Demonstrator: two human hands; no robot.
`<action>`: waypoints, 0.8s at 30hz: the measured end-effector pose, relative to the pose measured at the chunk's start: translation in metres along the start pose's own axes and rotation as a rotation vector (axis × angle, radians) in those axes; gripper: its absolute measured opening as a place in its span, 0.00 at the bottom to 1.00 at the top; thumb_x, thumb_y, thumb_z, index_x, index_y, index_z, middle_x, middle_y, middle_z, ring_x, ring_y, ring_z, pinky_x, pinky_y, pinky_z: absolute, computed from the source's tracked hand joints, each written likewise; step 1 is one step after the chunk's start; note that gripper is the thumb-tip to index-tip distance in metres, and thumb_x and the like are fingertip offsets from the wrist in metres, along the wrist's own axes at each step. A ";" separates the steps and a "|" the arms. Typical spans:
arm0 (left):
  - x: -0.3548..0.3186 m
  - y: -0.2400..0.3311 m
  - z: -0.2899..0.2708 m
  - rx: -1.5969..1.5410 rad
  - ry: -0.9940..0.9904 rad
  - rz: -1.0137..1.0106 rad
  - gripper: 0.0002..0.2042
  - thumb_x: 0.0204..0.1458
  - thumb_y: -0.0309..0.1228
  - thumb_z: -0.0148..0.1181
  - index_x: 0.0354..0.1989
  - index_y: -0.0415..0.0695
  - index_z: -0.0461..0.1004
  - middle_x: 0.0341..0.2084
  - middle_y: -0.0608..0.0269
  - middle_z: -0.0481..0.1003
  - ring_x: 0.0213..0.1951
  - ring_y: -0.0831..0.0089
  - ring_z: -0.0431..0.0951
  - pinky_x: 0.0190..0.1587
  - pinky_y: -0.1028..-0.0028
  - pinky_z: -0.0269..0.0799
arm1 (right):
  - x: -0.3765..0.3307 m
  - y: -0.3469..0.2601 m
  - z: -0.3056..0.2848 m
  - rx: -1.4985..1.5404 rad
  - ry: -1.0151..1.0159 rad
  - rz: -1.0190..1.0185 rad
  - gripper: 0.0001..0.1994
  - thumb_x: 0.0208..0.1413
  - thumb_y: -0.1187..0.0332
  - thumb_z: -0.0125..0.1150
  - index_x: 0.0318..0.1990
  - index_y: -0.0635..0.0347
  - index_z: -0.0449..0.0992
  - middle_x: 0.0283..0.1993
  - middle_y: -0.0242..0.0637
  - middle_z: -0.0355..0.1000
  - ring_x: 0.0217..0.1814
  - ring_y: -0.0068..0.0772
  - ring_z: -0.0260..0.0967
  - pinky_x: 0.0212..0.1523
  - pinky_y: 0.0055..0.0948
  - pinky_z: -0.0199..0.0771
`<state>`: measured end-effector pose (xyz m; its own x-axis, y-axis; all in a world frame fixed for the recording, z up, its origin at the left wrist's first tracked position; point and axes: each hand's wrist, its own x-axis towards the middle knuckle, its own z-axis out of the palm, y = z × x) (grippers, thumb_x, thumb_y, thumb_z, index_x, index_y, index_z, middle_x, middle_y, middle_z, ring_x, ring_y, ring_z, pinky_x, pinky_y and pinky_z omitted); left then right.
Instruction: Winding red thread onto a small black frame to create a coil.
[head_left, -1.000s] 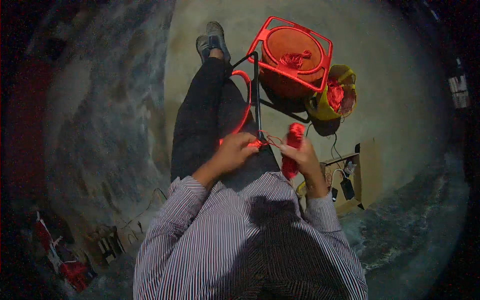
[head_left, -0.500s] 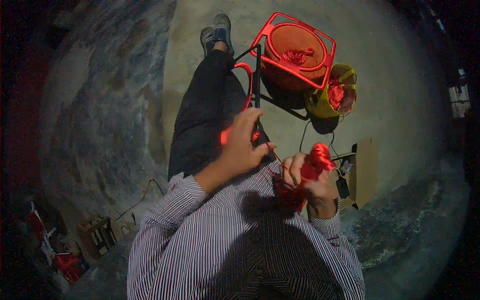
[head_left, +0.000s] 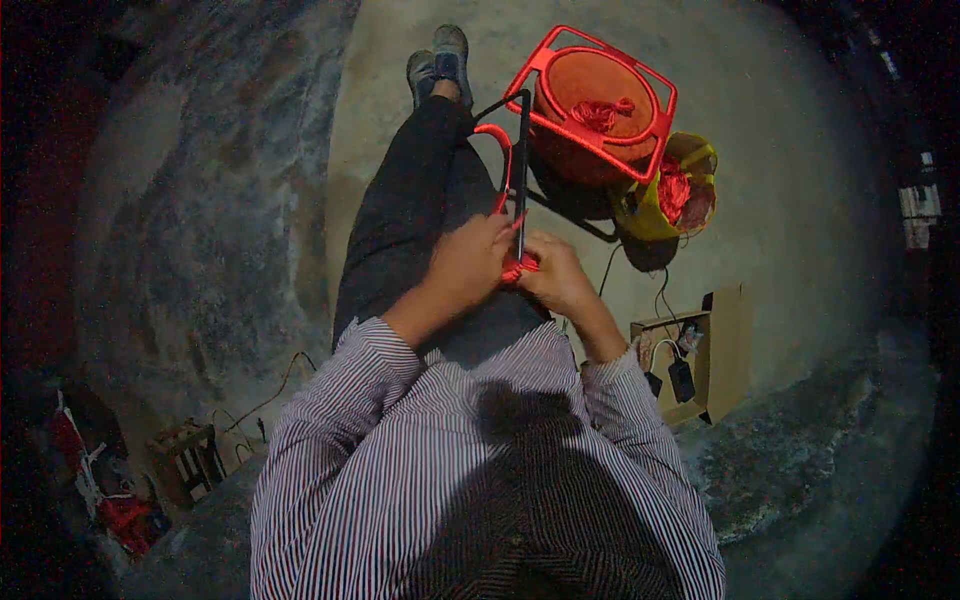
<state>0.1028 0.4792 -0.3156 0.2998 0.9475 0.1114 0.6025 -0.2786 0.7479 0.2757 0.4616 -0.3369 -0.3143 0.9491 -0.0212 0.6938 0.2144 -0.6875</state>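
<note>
A black metal frame [head_left: 523, 160], partly wrapped in red cord, stands across my lap with its curved red part on the left. My left hand [head_left: 465, 262] is closed at the frame's near end, fingertips against the bar. On the other side of the bar, my right hand [head_left: 558, 276] is closed on red cord [head_left: 518, 269], which bunches between the two hands. The right fingertips are partly hidden. The larger red cord bundle held before is not visible now.
Ahead stands a round stool-like support with a red-wrapped frame [head_left: 655, 145] and a small red cord hank [head_left: 603, 114] on top. Beside it is a yellow bag [head_left: 650, 222] holding red cord. An open cardboard box [head_left: 728, 350] with black adapters lies to the right.
My right hand has moved up and left from beside my waist to the frame's bar. My left hand has shifted slightly down and left, its spread fingers now closed.
</note>
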 end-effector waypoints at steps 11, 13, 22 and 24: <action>0.014 0.045 -0.036 -0.465 0.125 -0.046 0.10 0.54 0.30 0.47 0.25 0.39 0.69 0.19 0.64 0.69 0.20 0.76 0.70 0.21 0.72 0.62 | -0.025 -0.064 -0.047 0.139 0.406 -0.240 0.20 0.38 0.74 0.66 0.43 0.63 0.70 0.50 0.45 0.65 0.52 0.43 0.65 0.50 0.35 0.67; 0.015 0.045 -0.038 -0.652 -0.001 -0.243 0.10 0.55 0.31 0.47 0.24 0.40 0.69 0.19 0.65 0.69 0.20 0.78 0.68 0.21 0.75 0.61 | -0.035 -0.065 -0.067 0.659 0.391 -0.031 0.17 0.40 0.74 0.59 0.41 0.63 0.68 0.48 0.43 0.67 0.51 0.45 0.65 0.51 0.38 0.67; 0.012 0.007 -0.024 -0.733 -0.249 -0.526 0.06 0.53 0.30 0.53 0.29 0.41 0.69 0.22 0.70 0.68 0.24 0.83 0.65 0.27 0.82 0.61 | -0.124 0.062 -0.161 1.666 0.838 -0.024 0.10 0.50 0.66 0.51 0.39 0.60 0.67 0.21 0.28 0.58 0.21 0.22 0.54 0.23 0.28 0.56; 0.006 0.002 -0.019 -0.735 -0.262 -0.508 0.05 0.52 0.28 0.55 0.32 0.40 0.69 0.24 0.70 0.68 0.26 0.83 0.66 0.30 0.82 0.63 | -0.117 0.057 -0.130 1.700 0.704 0.035 0.09 0.52 0.66 0.52 0.38 0.60 0.67 0.19 0.27 0.57 0.19 0.23 0.53 0.21 0.26 0.56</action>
<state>0.0919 0.4873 -0.3007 0.3398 0.8378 -0.4274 0.1140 0.4144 0.9029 0.4360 0.3926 -0.2793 0.2919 0.9526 -0.0858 -0.7742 0.1827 -0.6060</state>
